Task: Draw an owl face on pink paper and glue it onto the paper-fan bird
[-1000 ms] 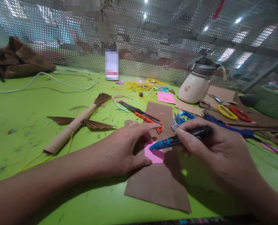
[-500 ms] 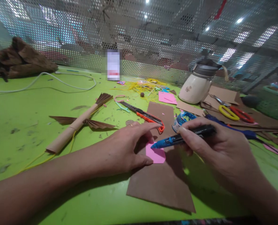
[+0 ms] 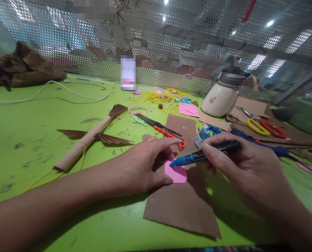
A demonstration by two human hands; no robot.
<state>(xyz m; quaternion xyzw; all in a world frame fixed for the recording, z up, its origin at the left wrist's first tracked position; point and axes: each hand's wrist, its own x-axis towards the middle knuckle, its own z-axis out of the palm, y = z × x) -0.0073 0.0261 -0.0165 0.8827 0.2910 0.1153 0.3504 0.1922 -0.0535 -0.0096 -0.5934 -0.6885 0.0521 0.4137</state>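
Note:
A small pink piece of paper (image 3: 179, 175) with cut corners lies on a strip of brown cardboard (image 3: 181, 211). My left hand (image 3: 142, 166) steadies it, thumb at the lower left edge and bent fingers at the upper edge. In my right hand (image 3: 240, 169) is a blue marker (image 3: 194, 158) with a black barrel, held like a pen. Its blue tip meets the paper near the upper left; no clear mark shows. Just beyond my fingers lies an orange utility knife (image 3: 166, 132). Behind the marker sits a small blue-stained jar (image 3: 205, 134), partly covered by my right hand.
At left lies a cardboard tube with pleated paper wings (image 3: 85, 141) and yellow string. Yellow shreds (image 3: 158, 97) and a pink sheet (image 3: 189, 109) are farther back. A cream jug (image 3: 219, 99), scissors (image 3: 258, 126) and a green basket (image 3: 308, 115) stand or lie at right. A phone (image 3: 128, 73) leans upright against the mesh.
The whole view has shifted slightly. Both hands, the marker and the pink paper keep practically the same positions relative to each other.

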